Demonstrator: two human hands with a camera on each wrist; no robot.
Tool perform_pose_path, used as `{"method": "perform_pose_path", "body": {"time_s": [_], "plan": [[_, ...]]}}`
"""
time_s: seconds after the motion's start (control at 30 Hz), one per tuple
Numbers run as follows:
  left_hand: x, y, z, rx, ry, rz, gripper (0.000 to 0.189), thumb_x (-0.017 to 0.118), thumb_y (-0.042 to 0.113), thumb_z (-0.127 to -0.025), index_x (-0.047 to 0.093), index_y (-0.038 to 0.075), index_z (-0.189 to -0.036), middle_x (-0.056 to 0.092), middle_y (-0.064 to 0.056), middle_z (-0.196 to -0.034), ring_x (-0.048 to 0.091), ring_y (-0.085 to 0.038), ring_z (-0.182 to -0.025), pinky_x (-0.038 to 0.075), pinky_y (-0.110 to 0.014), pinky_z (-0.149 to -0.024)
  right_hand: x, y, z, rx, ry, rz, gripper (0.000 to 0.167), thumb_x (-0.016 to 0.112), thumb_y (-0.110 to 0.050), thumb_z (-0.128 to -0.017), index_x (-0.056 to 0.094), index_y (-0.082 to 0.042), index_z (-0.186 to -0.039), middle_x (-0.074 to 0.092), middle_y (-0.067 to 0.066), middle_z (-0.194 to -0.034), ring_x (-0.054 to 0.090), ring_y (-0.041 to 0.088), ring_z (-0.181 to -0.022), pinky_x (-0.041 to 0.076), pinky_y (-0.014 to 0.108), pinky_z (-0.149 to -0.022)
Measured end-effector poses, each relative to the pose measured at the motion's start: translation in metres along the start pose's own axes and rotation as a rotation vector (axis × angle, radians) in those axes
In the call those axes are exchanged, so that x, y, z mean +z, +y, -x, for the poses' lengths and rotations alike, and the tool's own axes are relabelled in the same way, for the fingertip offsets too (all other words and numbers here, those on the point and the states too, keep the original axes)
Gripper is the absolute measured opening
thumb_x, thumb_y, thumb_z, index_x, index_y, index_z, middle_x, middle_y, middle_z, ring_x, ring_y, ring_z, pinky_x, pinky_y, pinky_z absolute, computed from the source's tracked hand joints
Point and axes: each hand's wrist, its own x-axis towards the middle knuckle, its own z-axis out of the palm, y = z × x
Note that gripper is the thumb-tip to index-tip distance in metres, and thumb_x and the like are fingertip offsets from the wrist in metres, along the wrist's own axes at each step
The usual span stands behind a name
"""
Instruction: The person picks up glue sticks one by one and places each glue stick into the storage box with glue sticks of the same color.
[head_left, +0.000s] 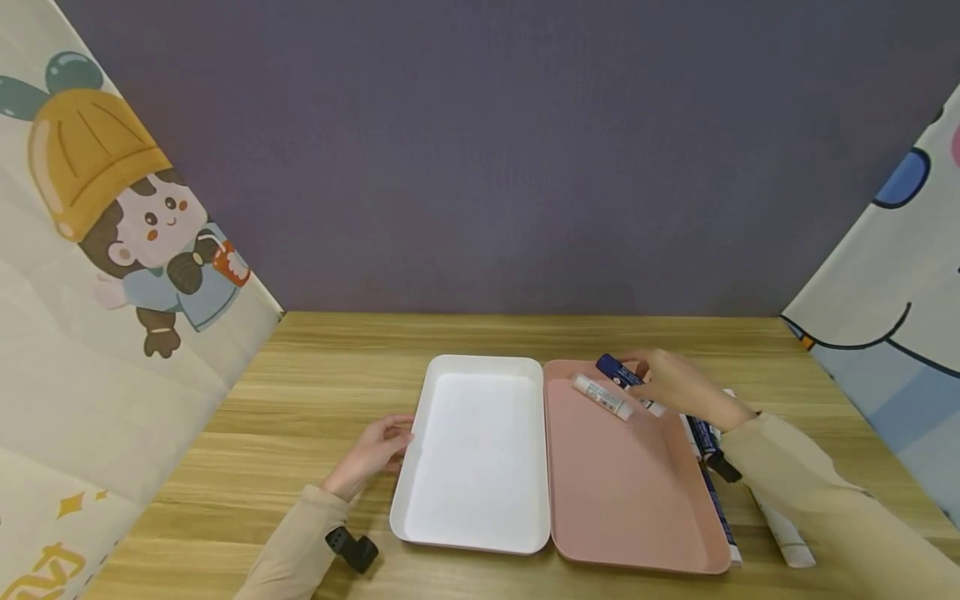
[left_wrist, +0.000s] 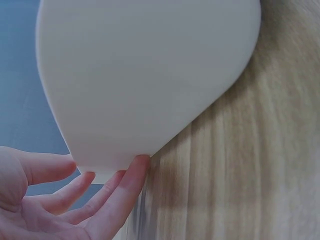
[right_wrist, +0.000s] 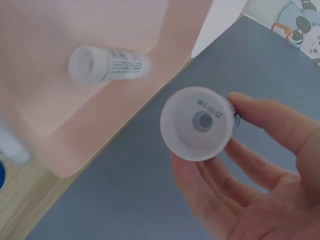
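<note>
My right hand (head_left: 671,383) pinches a dark blue and white lip balm tube (head_left: 617,369) over the far right part of the pink tray (head_left: 615,500). The right wrist view shows the white base of this lip balm (right_wrist: 187,135) end-on, between thumb and fingers. A pale lip balm tube (head_left: 602,397) lies in the pink tray, just left of the held one. At the left, my left hand (head_left: 373,454) rests against the outer side of the white tray (head_left: 480,454). Its fingertips touch the tray's wall (left_wrist: 145,75) in the left wrist view.
The two trays stand side by side on a wooden table (head_left: 322,367). Right of the pink tray, partly under my right forearm, lie dark blue and white items (head_left: 703,437) and a long white item (head_left: 783,533). A grey-purple panel (head_left: 525,167) rises behind the table.
</note>
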Motion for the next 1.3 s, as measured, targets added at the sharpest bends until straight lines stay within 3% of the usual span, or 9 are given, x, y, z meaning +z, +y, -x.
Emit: {"method": "perform_pose_path", "body": {"time_s": [0.17, 0.5, 0.77, 1.13, 1.3], "plan": [[0.0, -0.001, 0.0, 0.001, 0.007, 0.001, 0.039, 0.044, 0.006, -0.091, 0.036, -0.009, -0.126, 0.053, -0.024, -0.104, 0.059, -0.024, -0.082, 0.052, -0.036, -0.065, 0.004, -0.012, -0.016, 0.009, -0.022, 0.03, 0.049, 0.062, -0.009, -0.08, 0.046, 0.005, -0.124, 0.057, 0.012, -0.086, 0.049, 0.014, -0.06, 0.038, 0.027, -0.052], [0.001, 0.001, 0.001, -0.008, 0.011, -0.002, 0.039, 0.044, 0.007, -0.092, 0.036, -0.008, -0.127, 0.052, -0.024, -0.106, 0.059, -0.025, -0.083, 0.052, -0.037, -0.064, 0.014, -0.03, -0.044, -0.042, -0.033, 0.011, 0.047, 0.062, -0.005, -0.078, 0.049, 0.005, -0.122, 0.06, 0.014, -0.089, 0.054, 0.017, -0.068, 0.045, 0.028, -0.057], [0.001, 0.0, 0.0, -0.006, 0.013, 0.01, 0.039, 0.044, 0.006, -0.091, 0.036, -0.009, -0.126, 0.053, -0.024, -0.104, 0.06, -0.024, -0.082, 0.052, -0.037, -0.064, 0.025, -0.048, -0.066, -0.053, -0.085, -0.045, 0.049, 0.061, -0.001, -0.076, 0.049, 0.002, -0.123, 0.058, 0.008, -0.081, 0.047, 0.017, -0.063, 0.037, 0.026, -0.053], [0.01, 0.007, -0.009, -0.016, 0.056, 0.018, 0.037, 0.044, 0.006, -0.091, 0.037, -0.009, -0.125, 0.054, -0.023, -0.104, 0.06, -0.024, -0.081, 0.052, -0.037, -0.063, 0.028, -0.058, -0.099, -0.056, -0.151, 0.005, 0.045, 0.062, -0.003, -0.078, 0.05, 0.002, -0.121, 0.059, 0.016, -0.101, 0.054, 0.016, -0.068, 0.044, 0.028, -0.06], [0.015, 0.012, -0.014, -0.029, 0.076, 0.021, 0.037, 0.045, 0.006, -0.091, 0.039, -0.007, -0.125, 0.054, -0.023, -0.104, 0.06, -0.023, -0.081, 0.052, -0.036, -0.062, 0.031, -0.061, -0.115, -0.031, -0.174, 0.054, 0.045, 0.063, -0.004, -0.078, 0.051, 0.0, -0.121, 0.052, 0.017, -0.12, 0.057, 0.023, -0.089, 0.048, 0.033, -0.073]]}}
